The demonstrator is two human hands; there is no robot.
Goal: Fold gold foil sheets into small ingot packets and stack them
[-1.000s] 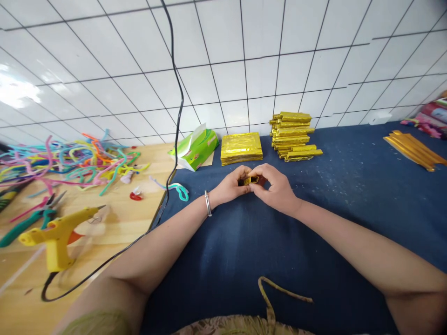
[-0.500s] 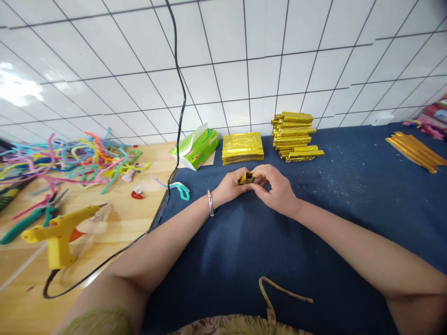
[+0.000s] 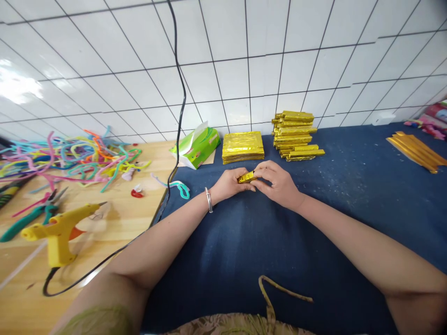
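Observation:
Between my two hands is a small piece of shiny gold paper point(image 3: 246, 177), folded into a narrow strip or bar. My left hand point(image 3: 231, 184) is closed on its left end, thumb in front. The fingers of my right hand point(image 3: 274, 184) pinch the right end. Just beyond my hands lies a flat stack of gold paper sheets point(image 3: 243, 145). Behind my right hand stands a pile of folded gold paper bars point(image 3: 295, 135). My fingers cover both ends of the held piece.
On the wooden table at left are a yellow glue gun point(image 3: 61, 232), pliers point(image 3: 38, 216) and tangled pipe cleaners point(image 3: 77, 163). A black cord point(image 3: 179, 93) hangs past a green tissue pack point(image 3: 199, 146). More gold strips point(image 3: 415, 151) lie far right on the blue cloth point(image 3: 335, 186).
The gold paper piece has turned: its open hollow end faced me earlier, and now a closed gold face shows. Both hands stay in nearly the same place.

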